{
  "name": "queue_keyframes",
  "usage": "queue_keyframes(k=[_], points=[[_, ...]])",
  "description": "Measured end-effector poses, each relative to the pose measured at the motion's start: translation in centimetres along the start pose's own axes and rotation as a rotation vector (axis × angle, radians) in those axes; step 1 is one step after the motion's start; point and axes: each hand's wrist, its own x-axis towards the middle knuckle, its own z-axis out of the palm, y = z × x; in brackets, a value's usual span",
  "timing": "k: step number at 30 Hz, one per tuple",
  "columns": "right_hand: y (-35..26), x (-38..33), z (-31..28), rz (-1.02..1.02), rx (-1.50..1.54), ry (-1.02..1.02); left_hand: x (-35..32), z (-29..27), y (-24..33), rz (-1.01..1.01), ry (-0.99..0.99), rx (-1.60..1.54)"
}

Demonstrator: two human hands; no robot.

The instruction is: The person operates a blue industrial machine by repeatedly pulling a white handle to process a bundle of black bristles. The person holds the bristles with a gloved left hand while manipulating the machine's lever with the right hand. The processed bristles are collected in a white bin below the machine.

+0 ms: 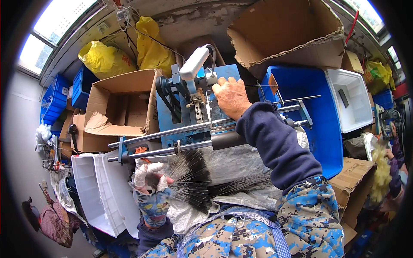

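My left hand (150, 180), with white wrapping on its fingers, is curled round one end of a bundle of thin dark wire-like strands (191, 176). The strands fan out to the right over my lap. My right hand (231, 98) is closed at the far right part of a blue bench machine (221, 75). A thin straight line runs rightward from beside its knuckles; what its fingers hold is hidden. Two metal rails (161, 153) cross in front of the machine, below my right hand. A white motor-like housing (194, 63) rises above the machine's middle.
An open cardboard box (97, 101) stands left of the machine and a larger one (245, 36) behind right. A deep blue bin (333, 146) is at the right, beside a white tray (359, 101). White bins (92, 193) stand at the left. Other people work at both sides.
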Motion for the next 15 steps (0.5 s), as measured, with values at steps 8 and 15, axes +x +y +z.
queue_keyframes(k=[8, 15], points=[[0.1, 0.1, -0.2, 0.023, 0.070, -0.081, -0.4, 0.6, 0.9, -0.093, -0.001, -0.134], [0.8, 0.4, 1.4, 0.015, 0.173, -0.023, -0.7, 0.9, 0.4, -0.131, -0.046, -0.185]])
